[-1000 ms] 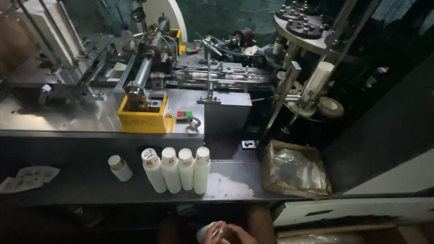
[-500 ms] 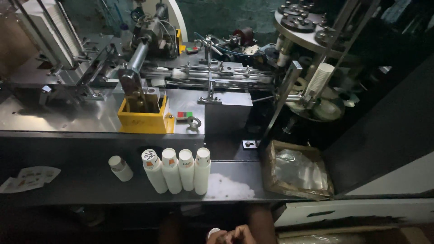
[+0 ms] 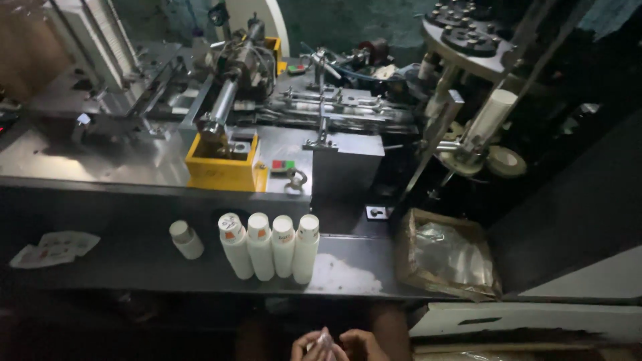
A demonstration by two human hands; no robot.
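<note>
My left hand and my right hand meet at the bottom edge of the view, fingertips together on a small pale piece. I cannot make out what it is. Just beyond them, on a dark shelf, several long stacks of white paper cups lie side by side. A short stack lies alone to their left. Both hands are apart from the cups.
A metal cup-forming machine with a yellow block fills the back. A round turret stands at the upper right. A cardboard box lined with plastic film sits right of the cups. Flat paper blanks lie at the left.
The machine's cylinder above the yellow block has drawn back and up. My hands have stayed low at the bottom edge, still together on the pale piece.
</note>
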